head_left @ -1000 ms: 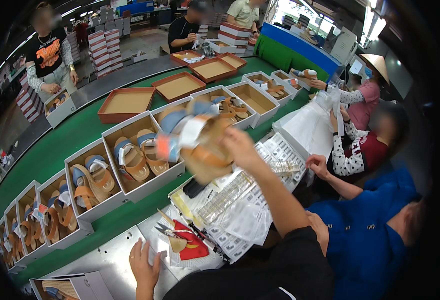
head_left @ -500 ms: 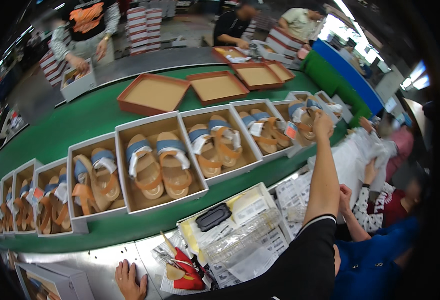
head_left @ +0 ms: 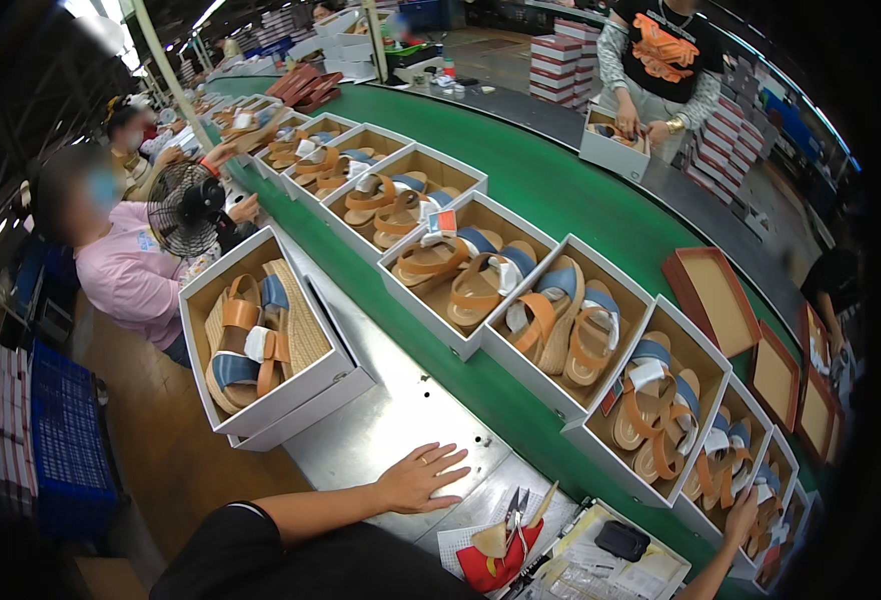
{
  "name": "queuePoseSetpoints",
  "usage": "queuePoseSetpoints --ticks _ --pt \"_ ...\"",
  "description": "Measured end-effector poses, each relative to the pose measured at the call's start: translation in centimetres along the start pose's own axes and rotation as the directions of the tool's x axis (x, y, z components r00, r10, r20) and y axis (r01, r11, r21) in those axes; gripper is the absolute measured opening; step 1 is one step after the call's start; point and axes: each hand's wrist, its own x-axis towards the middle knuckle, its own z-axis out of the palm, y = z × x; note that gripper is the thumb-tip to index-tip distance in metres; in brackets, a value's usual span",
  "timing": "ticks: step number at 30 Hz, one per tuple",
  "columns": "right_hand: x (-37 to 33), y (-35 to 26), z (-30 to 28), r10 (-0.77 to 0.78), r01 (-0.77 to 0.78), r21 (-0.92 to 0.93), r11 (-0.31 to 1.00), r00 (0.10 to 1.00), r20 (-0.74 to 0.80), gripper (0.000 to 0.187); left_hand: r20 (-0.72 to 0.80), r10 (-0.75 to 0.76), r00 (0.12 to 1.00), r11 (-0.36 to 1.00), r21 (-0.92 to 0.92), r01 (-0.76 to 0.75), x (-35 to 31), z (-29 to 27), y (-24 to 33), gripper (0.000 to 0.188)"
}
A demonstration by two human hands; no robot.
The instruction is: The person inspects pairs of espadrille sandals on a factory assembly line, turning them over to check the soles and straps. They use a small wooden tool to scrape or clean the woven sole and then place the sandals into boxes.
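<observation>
- My left hand (head_left: 422, 478) rests palm down on the metal surface (head_left: 375, 405), fingers spread, holding nothing.
- My right hand (head_left: 743, 515) is among the boxes low at the right, its fingers beside tan-strapped sandals (head_left: 708, 473); cannot tell whether they pinch anything.
- Those sandals lie in an open white box, one of a row standing on the green belt (head_left: 560, 180).
- Handling estimate: light; wedge sole stiff, straps soft and apt to fold, white wrapping loose and probably slippery. Best hold is around the sole's edges, or thumb and fingers over the broad strap; tugging the wrapping could pull it off.
- Near my left hand: scissors (head_left: 516, 510) and a red cloth (head_left: 500, 568).
- Against the frame half a second ago: view swings left. The boxed sandals (head_left: 245, 335) on the surface, cut off then at the lower edge, now show whole. My right hand, then plainly at a sandal, is now partly lost among boxes. My left hand keeps its flat, spread pose.
</observation>
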Motion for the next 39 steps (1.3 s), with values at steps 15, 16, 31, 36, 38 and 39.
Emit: queuePoseSetpoints --ticks 15,16,31,36,38,39 --pt "-3.2 -15.0 -0.3 -0.035 0.032 0.040 0.999 0.996 0.085 0.034 -0.022 0.021 1.000 1.000 0.021 -0.021 2.2 1.0 3.1 0.052" --pt "-3.0 -15.9 -0.3 -0.054 0.051 0.048 0.998 0.997 0.063 0.036 -0.030 0.019 0.999 1.000 0.012 -0.019 2.0 1.6 2.9 0.052" --pt "0.1 3.1 1.7 0.102 -0.086 0.101 0.991 0.982 -0.161 0.026 -0.018 0.012 1.000 1.000 -0.014 -0.012 2.1 1.4 3.3 0.047" --pt "0.8 2.1 -1.0 0.048 -0.058 -0.003 0.998 0.856 -0.515 0.029 -0.031 0.018 0.999 1.000 -0.018 -0.019 0.7 1.2 2.7 0.049" --pt "-2.1 -4.7 -4.7 0.133 -0.084 0.104 0.991 0.701 -0.701 0.041 -0.064 0.016 0.998 1.000 -0.019 -0.018 0.0 1.3 2.5 0.048" --pt "-3.5 -6.7 -6.4 0.107 -0.039 0.118 0.992 0.750 -0.652 0.039 -0.077 0.013 0.997 0.999 -0.032 -0.016 -0.1 1.6 2.4 0.048"
